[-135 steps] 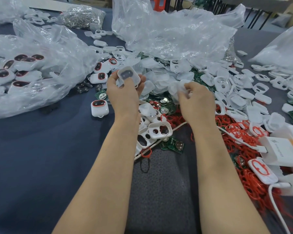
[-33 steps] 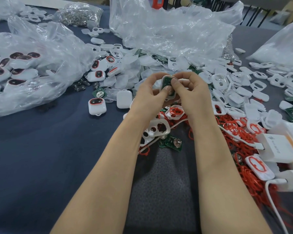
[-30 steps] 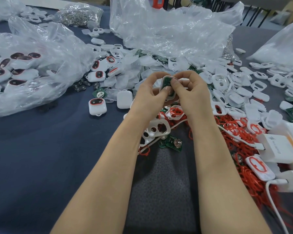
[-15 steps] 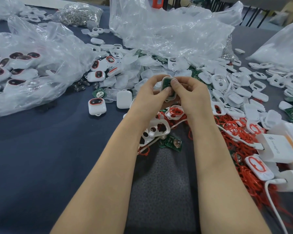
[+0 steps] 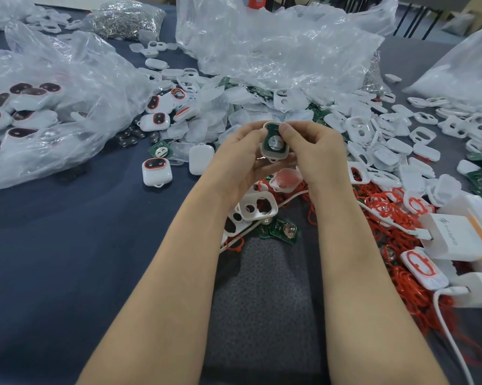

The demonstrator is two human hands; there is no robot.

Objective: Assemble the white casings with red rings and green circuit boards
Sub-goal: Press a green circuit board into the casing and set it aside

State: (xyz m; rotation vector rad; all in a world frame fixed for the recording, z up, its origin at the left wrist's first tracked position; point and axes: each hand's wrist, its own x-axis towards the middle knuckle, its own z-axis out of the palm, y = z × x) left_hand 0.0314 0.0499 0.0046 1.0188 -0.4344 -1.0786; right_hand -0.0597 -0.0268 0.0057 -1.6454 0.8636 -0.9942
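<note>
**— What are your hands doing?**
— My left hand (image 5: 242,159) curls round a white casing (image 5: 279,154) from the left and from underneath, thumb on its upper left edge. My right hand (image 5: 314,154) pinches the same casing from the right, thumb tip on the top rim. I hold it lifted above the tabletop (image 5: 67,245), in the middle of the view.

**— And inside the casing?**
— A green circuit board (image 5: 270,134) lies in the open side, facing me, with a round silver metal part at its middle. The casing's small loop points down toward my wrists.

**— What lies just below?**
— A white frame with holes (image 5: 259,208) sits beside my left wrist. Near it a loose circuit board (image 5: 285,232) rests at the edge of the grey mat (image 5: 262,301). A white cable (image 5: 292,197) runs between the two.

**— Farther out?**
— To my right is a heap of red rings (image 5: 395,218), with white casing halves strewn over and beyond it, and a white charger block (image 5: 462,237) near the right edge. To my left a closed casing with a red ring on its face (image 5: 156,170) sits on the tabletop, with a plain white one (image 5: 201,162) just beside it. Past those a clear plastic bag (image 5: 53,107) holds more closed casings. Another crumpled bag (image 5: 276,45) lies behind the pile at the back.
</note>
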